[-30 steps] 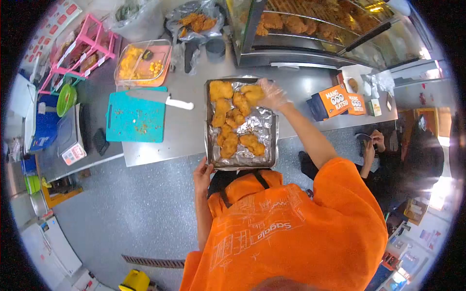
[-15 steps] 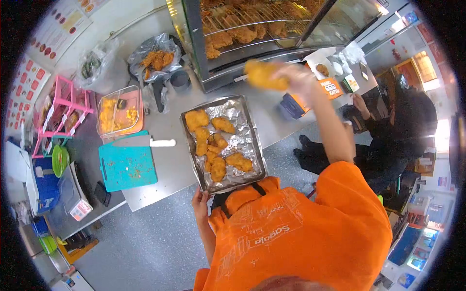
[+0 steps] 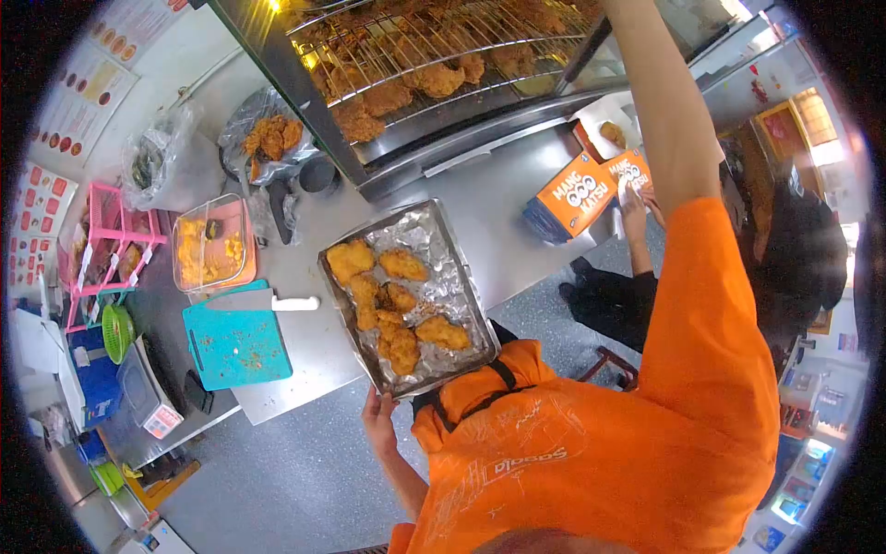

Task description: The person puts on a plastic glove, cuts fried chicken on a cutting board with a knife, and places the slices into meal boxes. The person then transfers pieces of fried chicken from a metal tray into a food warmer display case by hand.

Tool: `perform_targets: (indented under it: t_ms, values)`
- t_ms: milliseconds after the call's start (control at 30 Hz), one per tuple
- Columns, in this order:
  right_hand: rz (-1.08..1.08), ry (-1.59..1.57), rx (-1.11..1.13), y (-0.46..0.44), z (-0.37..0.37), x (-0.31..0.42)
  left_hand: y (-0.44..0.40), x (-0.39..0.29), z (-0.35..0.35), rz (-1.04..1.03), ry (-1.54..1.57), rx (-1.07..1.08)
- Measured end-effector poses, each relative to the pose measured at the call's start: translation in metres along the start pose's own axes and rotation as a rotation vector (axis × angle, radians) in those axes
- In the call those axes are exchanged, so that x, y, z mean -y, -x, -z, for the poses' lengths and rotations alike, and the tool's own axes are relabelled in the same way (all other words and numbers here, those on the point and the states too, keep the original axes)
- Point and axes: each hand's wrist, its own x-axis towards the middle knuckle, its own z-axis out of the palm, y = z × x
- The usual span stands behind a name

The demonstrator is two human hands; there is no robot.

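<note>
My left hand [image 3: 378,417] is closed on the near left corner of a foil-lined metal tray [image 3: 459,294]. Several pieces of breaded fried chicken [image 3: 402,265] lie in the tray, which rests at the counter's front edge. My right arm [image 3: 666,111] reaches up towards the glass-sided warming cabinet [image 3: 415,155]. The right hand itself is cut off by the top of the view, so what it holds is hidden. More fried chicken [image 3: 436,81] sits on the wire rack [image 3: 503,54] inside the cabinet.
Left of the tray, a white-handled knife [image 3: 295,304] lies on a teal cutting board [image 3: 238,346] beside a clear food container [image 3: 196,277]. Orange printed boxes [image 3: 574,192] stand to the right. A co-worker's hand [image 3: 634,214] is near them, with dark clothing behind.
My right hand, which held a piece of fried chicken over the counter, has moved up out of view. My left hand stays on the tray. The co-worker's hand has come closer to the boxes.
</note>
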Motion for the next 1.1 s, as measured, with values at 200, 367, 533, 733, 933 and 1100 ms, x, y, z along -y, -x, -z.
perform_targets:
  t_ms: [200, 367, 533, 733, 933, 1100]
  values:
    - [-0.048, 0.063, 0.187, -0.018, -0.055, -0.028, 0.007, 0.013, -0.013, -0.018, -0.011, -0.058]
    - [-0.042, 0.062, 0.252, -0.015, -0.071, -0.036, 0.009, 0.003, -0.019, -0.036, -0.098, -0.049]
    - [-0.003, 0.025, 0.213, -0.002, -0.067, -0.031, -0.001, -0.008, -0.013, -0.016, -0.143, -0.017]
    - [0.09, -0.66, 0.02, 0.149, 0.014, 0.049, -0.012, -0.015, -0.013, -0.038, -0.191, 0.053]
    - [0.295, -0.647, 0.934, 0.399, -0.083, 0.172, -0.035, 0.006, 0.002, -0.108, -0.202, 0.197]
    - [0.538, -0.284, 0.754, 0.435, -0.142, 0.227, -0.037, -0.001, 0.007, -0.166, -0.263, 0.204]
